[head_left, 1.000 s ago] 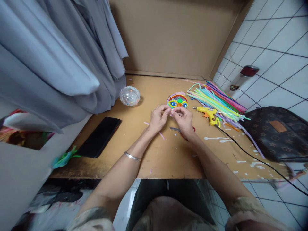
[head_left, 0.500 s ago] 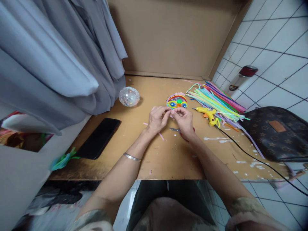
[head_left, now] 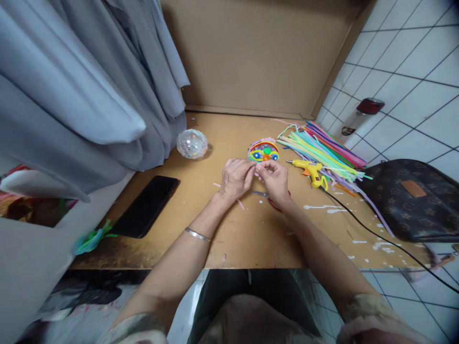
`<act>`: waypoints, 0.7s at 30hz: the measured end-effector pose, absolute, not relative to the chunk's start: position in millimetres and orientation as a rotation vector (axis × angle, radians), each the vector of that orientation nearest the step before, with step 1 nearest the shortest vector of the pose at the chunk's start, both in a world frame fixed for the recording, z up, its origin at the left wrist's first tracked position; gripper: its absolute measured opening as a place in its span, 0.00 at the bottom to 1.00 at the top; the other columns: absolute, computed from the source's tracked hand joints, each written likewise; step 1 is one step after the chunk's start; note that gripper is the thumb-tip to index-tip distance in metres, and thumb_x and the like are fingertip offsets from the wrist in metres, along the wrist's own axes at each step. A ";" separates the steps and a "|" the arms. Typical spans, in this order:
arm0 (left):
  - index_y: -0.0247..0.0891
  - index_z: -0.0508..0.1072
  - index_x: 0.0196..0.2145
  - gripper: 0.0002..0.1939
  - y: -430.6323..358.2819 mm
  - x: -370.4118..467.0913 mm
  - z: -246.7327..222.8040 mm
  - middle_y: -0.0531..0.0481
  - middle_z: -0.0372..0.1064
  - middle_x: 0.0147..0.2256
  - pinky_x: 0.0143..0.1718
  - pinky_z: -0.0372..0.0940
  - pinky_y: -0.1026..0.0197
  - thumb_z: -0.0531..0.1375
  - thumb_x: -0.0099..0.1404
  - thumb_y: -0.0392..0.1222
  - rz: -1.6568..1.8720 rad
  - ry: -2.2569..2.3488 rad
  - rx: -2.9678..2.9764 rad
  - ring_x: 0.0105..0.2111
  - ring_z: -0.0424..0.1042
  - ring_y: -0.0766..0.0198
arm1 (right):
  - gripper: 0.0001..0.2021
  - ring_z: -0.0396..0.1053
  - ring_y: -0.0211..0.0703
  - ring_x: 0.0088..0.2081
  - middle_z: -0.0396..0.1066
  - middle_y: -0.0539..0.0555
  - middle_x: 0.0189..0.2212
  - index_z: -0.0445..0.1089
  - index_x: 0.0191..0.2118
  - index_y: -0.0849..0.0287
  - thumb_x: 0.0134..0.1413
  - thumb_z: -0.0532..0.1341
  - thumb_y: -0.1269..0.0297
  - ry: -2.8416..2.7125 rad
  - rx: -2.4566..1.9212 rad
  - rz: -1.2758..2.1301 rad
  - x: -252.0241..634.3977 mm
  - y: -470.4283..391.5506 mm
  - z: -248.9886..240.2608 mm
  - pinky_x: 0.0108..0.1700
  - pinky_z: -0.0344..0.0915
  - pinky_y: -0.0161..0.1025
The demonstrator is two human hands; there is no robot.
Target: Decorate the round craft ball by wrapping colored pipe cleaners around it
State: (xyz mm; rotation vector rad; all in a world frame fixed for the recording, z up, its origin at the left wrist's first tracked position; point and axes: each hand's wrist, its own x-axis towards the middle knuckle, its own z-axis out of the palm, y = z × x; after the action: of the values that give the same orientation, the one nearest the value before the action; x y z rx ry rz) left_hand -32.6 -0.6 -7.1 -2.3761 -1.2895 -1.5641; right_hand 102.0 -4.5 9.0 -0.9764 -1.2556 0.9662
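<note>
My left hand (head_left: 237, 177) and my right hand (head_left: 273, 179) meet fingertip to fingertip over the middle of the table. Both are pinched closed; a small pinkish piece seems to show between the fingertips, too small to name. Just beyond them sits a round craft face (head_left: 265, 150) with blue eyes ringed in yellow, a green ball, an orange piece and a red band. Beneath my right hand lie scissors (head_left: 261, 193), their red handles partly covered by it. A pink strip (head_left: 240, 204) rests on the table, partly under my left hand.
A clear ball (head_left: 192, 144) and a black phone (head_left: 146, 206) lie on the left. To the right are a yellow glue gun (head_left: 311, 171) with a trailing cord, a pile of coloured pipe cleaners (head_left: 322, 148) and a brown bag (head_left: 412, 200). A grey curtain (head_left: 118, 95) hangs at left.
The fingers of my left hand have curled in slightly, and my hands have shifted a little at the fingertips. Everything on the table stays in place.
</note>
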 end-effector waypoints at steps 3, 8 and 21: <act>0.37 0.77 0.38 0.12 -0.8 -32.5 -6.9 0.44 0.79 0.33 0.43 0.62 0.55 0.54 0.69 0.42 -1.618 -1.325 -2.344 0.35 0.75 0.60 | 0.13 0.62 0.33 0.22 0.68 0.47 0.21 0.70 0.26 0.58 0.42 0.69 0.54 -1.254 -0.974 0.972 101.6 -5.8 11.3 0.27 0.64 0.35; 0.40 0.77 0.33 0.11 1.5 -33.6 -6.2 0.46 0.79 0.34 0.45 0.62 0.54 0.57 0.68 0.45 -1.696 -1.411 -2.366 0.36 0.74 0.59 | 0.15 0.63 0.34 0.23 0.70 0.48 0.22 0.71 0.27 0.58 0.43 0.69 0.51 -1.255 -1.016 0.975 102.6 -5.5 13.0 0.27 0.64 0.35; 0.41 0.78 0.33 0.12 5.2 -36.8 -6.3 0.46 0.79 0.35 0.48 0.63 0.53 0.57 0.69 0.46 -1.750 -1.394 -2.472 0.38 0.74 0.58 | 0.20 0.61 0.31 0.20 0.70 0.47 0.19 0.71 0.25 0.58 0.31 0.74 0.49 -1.213 -1.027 1.104 106.9 -2.0 17.7 0.22 0.58 0.31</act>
State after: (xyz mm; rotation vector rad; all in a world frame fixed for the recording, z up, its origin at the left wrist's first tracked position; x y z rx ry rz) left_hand -36.8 5.2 -6.3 -2.4717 -1.3945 -1.7504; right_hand 106.9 -2.0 17.7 -1.0268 -1.2127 1.1042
